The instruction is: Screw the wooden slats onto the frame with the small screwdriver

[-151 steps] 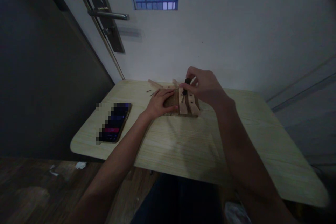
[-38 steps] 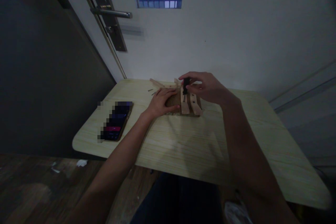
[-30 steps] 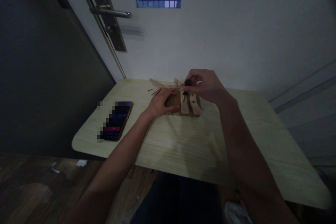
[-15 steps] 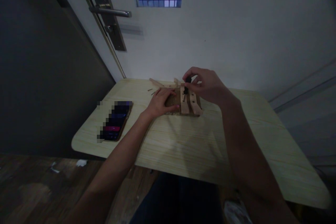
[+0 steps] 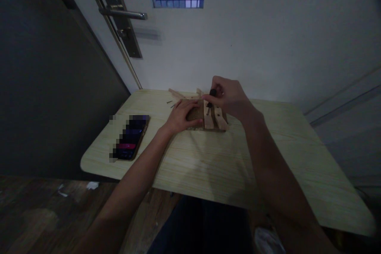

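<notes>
A small wooden assembly (image 5: 212,119) of a brown board with two pale strips across it lies on the pale wood table (image 5: 226,166). My left hand (image 5: 180,116) lies flat on the board's left part, fingers stretched out, pressing it down. My right hand (image 5: 230,97) is closed round a short black-handled screwdriver (image 5: 211,98), held upright with its tip on the left pale strip.
A phone (image 5: 130,137) lies on the table's left side. A few loose screws (image 5: 170,103) and wooden strips (image 5: 178,94) lie behind the assembly. A door with a metal handle (image 5: 123,14) stands at the back left. The wall is close behind the table.
My right hand has kept turning the screwdriver handle, its fingers regripping between frames. The left hand and the wooden assembly have stayed put.
</notes>
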Action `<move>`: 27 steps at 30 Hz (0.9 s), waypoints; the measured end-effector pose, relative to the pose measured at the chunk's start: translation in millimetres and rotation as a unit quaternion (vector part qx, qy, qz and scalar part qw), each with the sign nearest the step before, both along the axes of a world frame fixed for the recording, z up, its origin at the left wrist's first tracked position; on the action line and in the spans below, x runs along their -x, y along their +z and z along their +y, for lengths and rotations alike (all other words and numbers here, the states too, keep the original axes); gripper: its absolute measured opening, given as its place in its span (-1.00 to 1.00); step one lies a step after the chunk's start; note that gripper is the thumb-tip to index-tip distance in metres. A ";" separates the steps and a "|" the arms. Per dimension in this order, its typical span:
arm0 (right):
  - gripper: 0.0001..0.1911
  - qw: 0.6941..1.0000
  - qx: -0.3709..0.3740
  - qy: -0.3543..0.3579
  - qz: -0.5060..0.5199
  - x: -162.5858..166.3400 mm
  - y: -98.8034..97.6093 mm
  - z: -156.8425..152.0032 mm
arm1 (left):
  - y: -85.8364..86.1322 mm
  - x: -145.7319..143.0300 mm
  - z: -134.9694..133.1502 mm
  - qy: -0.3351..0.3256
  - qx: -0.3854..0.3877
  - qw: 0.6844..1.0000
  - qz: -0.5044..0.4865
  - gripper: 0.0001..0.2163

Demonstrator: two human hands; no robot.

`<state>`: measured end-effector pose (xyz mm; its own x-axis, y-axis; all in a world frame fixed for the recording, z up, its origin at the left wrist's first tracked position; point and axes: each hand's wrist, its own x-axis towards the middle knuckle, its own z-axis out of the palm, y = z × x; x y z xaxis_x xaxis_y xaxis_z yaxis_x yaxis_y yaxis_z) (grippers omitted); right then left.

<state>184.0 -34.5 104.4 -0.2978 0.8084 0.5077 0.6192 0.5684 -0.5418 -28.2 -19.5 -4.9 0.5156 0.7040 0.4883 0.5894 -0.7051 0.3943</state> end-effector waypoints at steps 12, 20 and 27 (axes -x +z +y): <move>-0.78 0.998 -0.009 0.057 0.015 -4.4 -1.7 -0.6 | 1.3 0.6 -2.1 0.007 0.007 1.000 0.005 -0.47; -0.72 0.999 0.012 0.045 0.002 -11.0 -1.4 2.6 | -2.3 2.0 0.6 0.009 0.008 1.000 -0.006 -0.40; -0.77 0.997 0.023 0.066 0.015 -12.3 1.4 -0.1 | -3.0 2.3 0.3 0.015 0.016 1.000 -0.002 -0.38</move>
<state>196.3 -34.6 105.8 -0.3887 0.7855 0.4815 0.5230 0.6184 -0.5866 -30.5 -19.1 -7.9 0.4929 0.7341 0.4671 0.6084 -0.6745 0.4182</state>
